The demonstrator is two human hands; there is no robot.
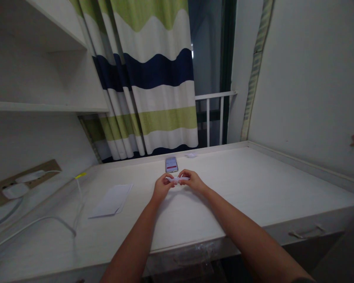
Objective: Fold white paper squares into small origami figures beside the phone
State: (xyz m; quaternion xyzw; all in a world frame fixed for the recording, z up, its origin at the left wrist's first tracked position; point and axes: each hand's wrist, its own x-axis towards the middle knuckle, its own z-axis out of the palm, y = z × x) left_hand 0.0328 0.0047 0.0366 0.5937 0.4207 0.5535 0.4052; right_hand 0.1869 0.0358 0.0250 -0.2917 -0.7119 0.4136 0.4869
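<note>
Both my hands meet over the middle of a white desk [242, 188]. My left hand [162, 186] and my right hand [192, 180] are closed in pinches on the two ends of a small white folded piece of paper [177, 179], held just above the desk top. A phone [171, 164] with a lit screen lies flat just beyond my hands. A white sheet of paper [112, 200] lies on the desk to the left of my left forearm.
A white cable [61, 220] with a yellow tag runs from wall sockets [20, 184] at the left. A small white scrap [191, 155] lies near the striped curtain [153, 82]. Shelves hang at upper left. A drawer handle [308, 231] sits at the desk's front right.
</note>
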